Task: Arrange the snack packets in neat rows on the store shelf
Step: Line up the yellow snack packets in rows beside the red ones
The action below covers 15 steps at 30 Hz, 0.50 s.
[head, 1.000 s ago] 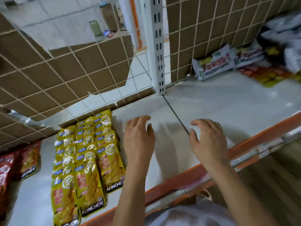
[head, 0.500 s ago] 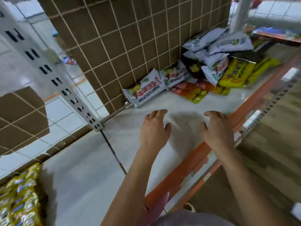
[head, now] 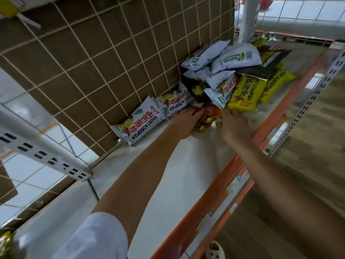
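A jumbled heap of snack packets lies at the far right of the white shelf (head: 186, 165): white packets (head: 235, 57), yellow packets (head: 244, 92), a dark packet (head: 270, 58). Two white packets (head: 138, 126) lean against the wire grid back. Red and orange packets (head: 207, 116) lie at the foot of the heap. My left hand (head: 183, 122) and my right hand (head: 230, 122) reach in from both sides and touch these red and orange packets. Motion blur hides whether the fingers grip them.
A wire grid over brown board (head: 112, 53) backs the shelf. An orange front rail (head: 214, 199) edges it. White slotted uprights (head: 48, 157) stand left and at the far right. Bare white shelf stretches between my arms and to the left. Wooden floor (head: 308, 165) is at right.
The view swung right from the yellow rows to the jumbled heap. Both hands moved forward across the bare shelf and now reach the red and orange packets.
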Motion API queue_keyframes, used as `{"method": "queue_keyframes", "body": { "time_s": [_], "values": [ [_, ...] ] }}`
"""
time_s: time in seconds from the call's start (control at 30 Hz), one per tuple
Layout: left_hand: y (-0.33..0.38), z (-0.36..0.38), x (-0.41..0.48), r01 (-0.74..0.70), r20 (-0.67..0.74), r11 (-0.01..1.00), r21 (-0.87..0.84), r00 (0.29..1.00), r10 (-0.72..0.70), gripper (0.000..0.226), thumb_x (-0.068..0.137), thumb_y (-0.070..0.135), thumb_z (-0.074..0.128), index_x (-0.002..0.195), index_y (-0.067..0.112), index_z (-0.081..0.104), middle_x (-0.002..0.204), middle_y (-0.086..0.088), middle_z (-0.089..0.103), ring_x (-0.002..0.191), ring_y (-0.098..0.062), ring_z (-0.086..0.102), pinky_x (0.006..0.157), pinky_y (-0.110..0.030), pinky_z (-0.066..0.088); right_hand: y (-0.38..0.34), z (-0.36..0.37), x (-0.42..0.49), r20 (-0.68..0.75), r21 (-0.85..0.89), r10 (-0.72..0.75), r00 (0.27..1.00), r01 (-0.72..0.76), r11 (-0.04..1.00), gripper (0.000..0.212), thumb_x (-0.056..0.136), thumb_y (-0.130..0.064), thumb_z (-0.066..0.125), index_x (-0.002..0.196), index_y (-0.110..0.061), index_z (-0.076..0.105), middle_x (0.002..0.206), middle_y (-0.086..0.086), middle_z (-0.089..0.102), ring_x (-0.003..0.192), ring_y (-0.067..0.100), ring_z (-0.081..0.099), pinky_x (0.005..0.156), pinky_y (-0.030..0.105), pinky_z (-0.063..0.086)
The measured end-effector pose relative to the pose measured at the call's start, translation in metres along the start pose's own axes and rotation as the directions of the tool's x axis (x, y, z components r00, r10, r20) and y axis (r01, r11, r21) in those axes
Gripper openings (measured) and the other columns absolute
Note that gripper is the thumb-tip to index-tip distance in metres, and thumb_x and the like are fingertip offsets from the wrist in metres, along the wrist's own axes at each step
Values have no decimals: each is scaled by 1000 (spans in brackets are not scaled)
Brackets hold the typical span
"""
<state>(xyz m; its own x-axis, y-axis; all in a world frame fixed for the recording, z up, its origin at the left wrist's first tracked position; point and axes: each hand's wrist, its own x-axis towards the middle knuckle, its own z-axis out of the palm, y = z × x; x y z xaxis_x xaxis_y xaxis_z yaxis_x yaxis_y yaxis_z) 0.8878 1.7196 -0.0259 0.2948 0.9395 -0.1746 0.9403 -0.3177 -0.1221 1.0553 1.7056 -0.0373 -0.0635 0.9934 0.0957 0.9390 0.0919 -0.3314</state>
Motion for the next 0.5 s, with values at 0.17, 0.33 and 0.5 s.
{"method": "queue_keyframes", "body": {
  "time_s": [0.17,0.33,0.5],
  "values": [
    [1,-2,-2,42,-72,999,11,997,-42,62,94,13,48,149,21,23,147,-10,39,133,-30,36,105,-44,39,-6,0,7,-29,-131,-9,1000,5,991,29,91,-11,47,120,-7,51,121,17,57,116,36,48,91,42,39],
    [17,-3,-26,144,-208,987,-75,966,-156,38,96,14,46,134,13,42,128,-12,56,118,-29,48,87,-38,46,-25,-7,-9,70,-108,-8,997,16,994,39,93,-9,41,131,-2,39,127,23,49,117,38,45,89,43,41],
    [20,-10,-77,250,-239,943,-220,924,-300,22,94,14,45,116,13,50,110,-10,62,101,-32,58,70,-35,40,-42,-20,-39,160,140,11,987,-34,990,33,96,-18,41,124,-1,42,114,22,57,106,39,54,74,38,37]
  ]
}}
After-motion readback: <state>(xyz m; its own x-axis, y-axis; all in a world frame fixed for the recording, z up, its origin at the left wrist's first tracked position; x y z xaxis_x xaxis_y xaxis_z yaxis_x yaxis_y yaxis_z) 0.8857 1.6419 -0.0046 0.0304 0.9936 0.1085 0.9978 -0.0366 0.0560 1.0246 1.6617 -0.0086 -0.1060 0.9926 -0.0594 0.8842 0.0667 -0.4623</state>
